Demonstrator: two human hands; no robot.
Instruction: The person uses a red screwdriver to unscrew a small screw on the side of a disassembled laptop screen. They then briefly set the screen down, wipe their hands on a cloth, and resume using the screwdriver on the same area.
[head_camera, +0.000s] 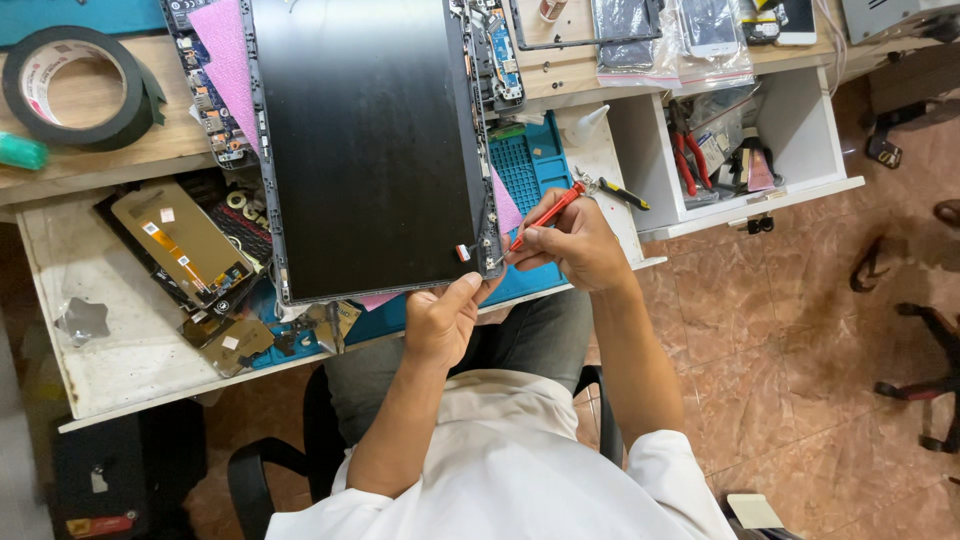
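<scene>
A large black laptop panel (365, 140) lies on the desk over a blue work mat (530, 165), its near edge over the desk's front. My left hand (443, 318) holds the panel's near right corner from below, thumb up against the frame. My right hand (572, 242) grips a red screwdriver (548, 213), its tip set at the panel's lower right corner by the hinge.
A roll of black tape (78, 88) sits at far left. An open drawer on the left (100, 330) holds phone screens and parts. A drawer on the right (790, 130) holds red pliers (688, 160). Bagged phones (710, 30) lie at the desk's back. Chair below me.
</scene>
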